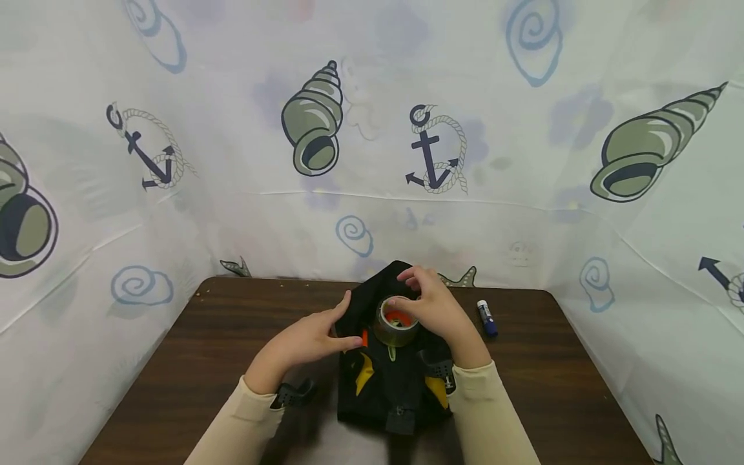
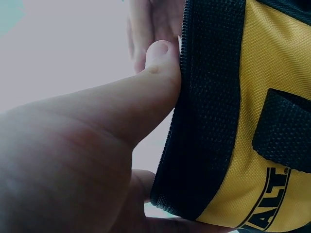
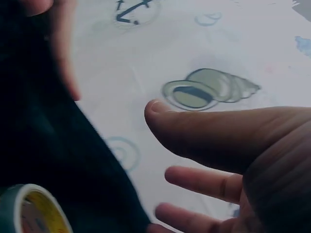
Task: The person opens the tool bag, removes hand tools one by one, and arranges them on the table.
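Observation:
A black and yellow tool bag (image 1: 372,403) sits on the table, its zippered edge (image 2: 199,111) large in the left wrist view. My left hand (image 1: 305,339) rests against the bag's left side, thumb and fingers spread along the edge. In the bag's opening shows a roll of tape (image 1: 396,332), with something orange inside its ring; its rim also appears in the right wrist view (image 3: 46,208). Over the roll hovers my right hand (image 1: 436,310), fingers extended and apart. The right wrist view shows nothing between its thumb and fingers. Much of the bag's inside is hidden.
A glue stick (image 1: 487,318) with a white cap lies right of the bag. The brown wooden table (image 1: 558,368) ends at a pale curtain (image 1: 372,213) printed with shells and anchors, which encloses the back and both sides.

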The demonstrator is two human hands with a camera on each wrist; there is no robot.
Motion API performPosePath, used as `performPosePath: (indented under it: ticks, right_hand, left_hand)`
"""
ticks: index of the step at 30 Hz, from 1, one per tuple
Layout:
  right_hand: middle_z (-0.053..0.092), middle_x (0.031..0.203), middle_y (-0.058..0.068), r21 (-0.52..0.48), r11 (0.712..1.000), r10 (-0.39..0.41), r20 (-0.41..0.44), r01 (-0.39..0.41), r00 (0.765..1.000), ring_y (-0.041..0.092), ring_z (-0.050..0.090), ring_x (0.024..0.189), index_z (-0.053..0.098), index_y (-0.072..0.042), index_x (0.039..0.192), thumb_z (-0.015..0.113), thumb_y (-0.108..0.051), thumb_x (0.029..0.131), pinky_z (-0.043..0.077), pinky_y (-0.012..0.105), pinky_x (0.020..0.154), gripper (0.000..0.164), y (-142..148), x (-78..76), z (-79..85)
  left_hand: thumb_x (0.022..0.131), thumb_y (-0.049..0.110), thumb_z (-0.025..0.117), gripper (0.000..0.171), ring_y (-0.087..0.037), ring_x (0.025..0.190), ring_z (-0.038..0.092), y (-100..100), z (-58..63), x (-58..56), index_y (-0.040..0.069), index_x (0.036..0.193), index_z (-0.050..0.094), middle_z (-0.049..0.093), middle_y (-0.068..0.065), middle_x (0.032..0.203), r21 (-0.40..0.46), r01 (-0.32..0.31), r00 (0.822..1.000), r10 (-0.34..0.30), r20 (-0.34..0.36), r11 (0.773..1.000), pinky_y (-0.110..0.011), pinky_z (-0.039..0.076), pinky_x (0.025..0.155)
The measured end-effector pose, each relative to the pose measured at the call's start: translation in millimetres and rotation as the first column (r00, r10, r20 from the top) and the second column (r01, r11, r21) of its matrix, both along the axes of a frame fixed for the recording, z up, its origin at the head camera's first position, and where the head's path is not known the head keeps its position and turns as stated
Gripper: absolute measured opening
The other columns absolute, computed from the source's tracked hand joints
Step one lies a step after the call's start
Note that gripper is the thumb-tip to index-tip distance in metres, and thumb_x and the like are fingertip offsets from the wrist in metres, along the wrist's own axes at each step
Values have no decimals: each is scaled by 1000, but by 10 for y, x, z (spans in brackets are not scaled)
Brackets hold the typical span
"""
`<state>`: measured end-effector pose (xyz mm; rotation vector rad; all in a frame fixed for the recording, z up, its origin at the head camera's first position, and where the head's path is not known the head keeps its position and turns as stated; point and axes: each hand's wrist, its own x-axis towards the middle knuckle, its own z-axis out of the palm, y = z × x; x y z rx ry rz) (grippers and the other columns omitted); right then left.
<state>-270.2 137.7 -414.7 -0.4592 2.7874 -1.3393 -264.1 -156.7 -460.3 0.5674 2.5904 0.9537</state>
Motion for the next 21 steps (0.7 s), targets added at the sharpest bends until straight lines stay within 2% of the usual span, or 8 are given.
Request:
performPosePath:
  ticks: [2,4,8,9,11,13,15,21]
  right_hand:
    - [49,147,19,11,1000,-12,4,12,1000,37,54,134,58,-13,147,81,-38,101,50,61,112,57,-40,-37,-62]
    - [46,148,20,13,1000,-26,8,26,1000,39,53,131,57,-13,148,82,-37,99,49,62,112,60,-76,-74,-118]
    - [39,158,22,8,999,-34,27,34,999,44,49,138,54,-14,152,83,-37,99,45,67,115,64,-121,-151,-241]
    - [37,161,21,3,1000,-31,42,31,999,45,47,141,54,-15,153,83,-37,98,44,67,117,66,-128,-164,-267]
    - [32,166,20,-10,1000,-18,70,18,997,46,45,146,52,-18,155,84,-38,98,43,67,118,68,-133,-187,-317]
    - [30,169,18,-22,1000,-2,101,5,995,46,47,145,50,-20,157,84,-39,98,46,66,117,71,-130,-200,-355]
    - [30,170,16,-34,999,11,132,-7,991,46,51,142,49,-21,159,83,-40,98,48,64,114,73,-115,-219,-384]
    - [29,173,15,-11,999,37,185,-36,982,45,53,142,45,-18,164,82,-38,99,49,61,113,77,-41,-275,-427]
  left_hand:
    - [94,76,70,112,-17,117,74,9,1,-1,36,176,6,68,-6,149,-2,2,1000,-2,1,1000,-59,54,111]
    - [94,76,70,112,-14,106,74,9,0,-2,36,176,4,77,-4,131,-6,5,1000,-5,13,1000,-56,57,105]
    - [94,77,68,112,-13,100,73,6,-12,-10,37,176,3,79,2,114,-14,8,1000,-8,11,1000,-54,58,102]
    - [94,78,68,113,-15,102,74,5,-14,-10,37,176,3,79,1,116,-16,9,1000,-8,10,1000,-54,57,104]
    - [93,79,68,113,-18,115,74,4,-23,-8,37,176,4,75,-1,137,-22,5,1000,-5,-4,1000,-56,55,110]
    - [92,80,68,114,-22,129,71,4,-25,-2,37,176,5,63,-4,157,-21,-1,1000,1,-8,1000,-59,52,115]
    - [91,80,69,114,-26,138,66,5,-27,1,37,176,5,50,-3,169,-21,-4,1000,4,-13,1000,-61,49,118]
    - [91,80,69,114,-29,144,62,2,-27,9,38,175,6,46,-3,171,-23,-7,1000,6,-15,1000,-62,47,120]
